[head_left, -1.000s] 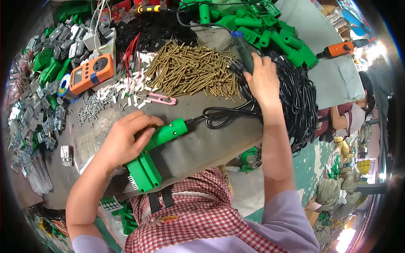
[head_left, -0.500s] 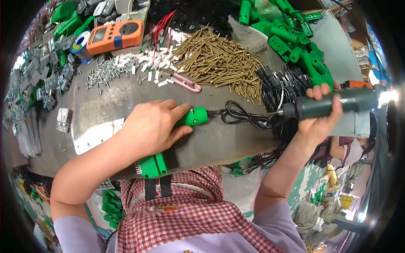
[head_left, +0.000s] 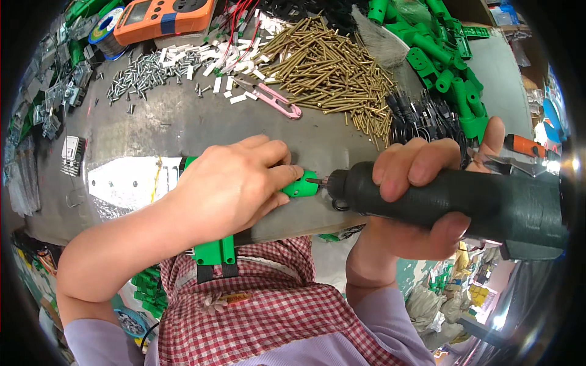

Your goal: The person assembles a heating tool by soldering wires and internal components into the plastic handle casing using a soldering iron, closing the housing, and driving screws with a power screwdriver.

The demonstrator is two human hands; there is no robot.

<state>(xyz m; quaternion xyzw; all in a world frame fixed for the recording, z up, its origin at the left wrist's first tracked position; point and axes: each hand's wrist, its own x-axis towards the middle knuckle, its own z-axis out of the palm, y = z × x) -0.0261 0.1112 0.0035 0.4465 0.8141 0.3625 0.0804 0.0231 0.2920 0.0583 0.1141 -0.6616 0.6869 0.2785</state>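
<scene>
My left hand (head_left: 244, 186) is wrapped over a green plastic housing (head_left: 303, 185), which lies near the table's front edge. Its round end with small holes sticks out past my fingertips. A second green piece (head_left: 215, 250) shows below my wrist; whether it belongs to the same housing is hidden by my hand. My right hand (head_left: 421, 189) grips a dark electric screwdriver (head_left: 488, 198), held level. The bit (head_left: 317, 182) points left and meets the round end, though I cannot tell whether it sits in a screw. The screwdriver mostly covers the black cord.
Beyond my hands lie a heap of long brass-coloured screws (head_left: 332, 67), short silver screws (head_left: 149, 74), pink snips (head_left: 278, 100) and an orange multimeter (head_left: 163, 17). Green housings (head_left: 448, 67) and black cords (head_left: 421, 116) fill the right; metal parts (head_left: 67, 91) line the left.
My right hand has brought the screwdriver leftward, so its bit is now at the housing's round end. My left hand still holds the housing. The whole view has shifted somewhat.
</scene>
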